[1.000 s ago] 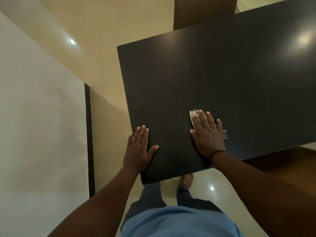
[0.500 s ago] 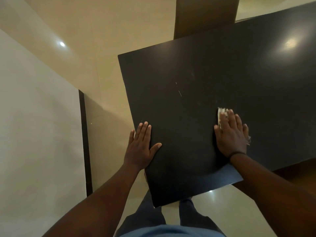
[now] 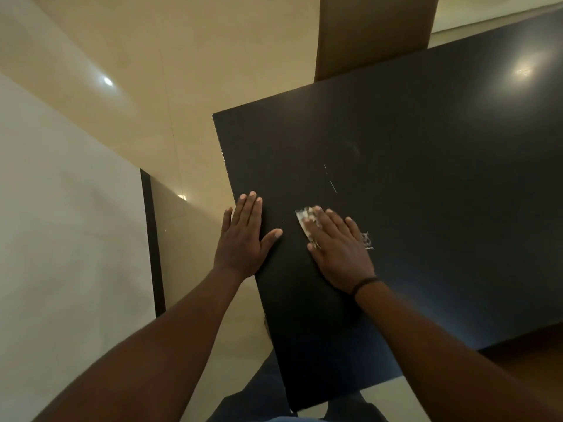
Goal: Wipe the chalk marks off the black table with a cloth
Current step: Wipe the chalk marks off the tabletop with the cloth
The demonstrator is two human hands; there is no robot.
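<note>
The black table [image 3: 426, 178] fills the right half of the view. A thin white chalk mark [image 3: 332, 185] runs across its top, just beyond my fingers. My right hand [image 3: 339, 251] lies flat on a small white frayed cloth [image 3: 304, 219] and presses it onto the table; the cloth shows at my fingertips and threads stick out on the right. My left hand [image 3: 243, 239] rests flat and open on the table's left edge, holding nothing.
A brown chair back or panel [image 3: 374, 35] stands behind the table's far edge. Glossy beige floor tiles [image 3: 152, 71] lie to the left, and a pale wall with a dark skirting strip [image 3: 152, 239] stands close on the left. My legs show below the table's near corner.
My right hand slid the cloth right, then back left, close to my left hand. The view shifted; my left hand stayed on the table's edge.
</note>
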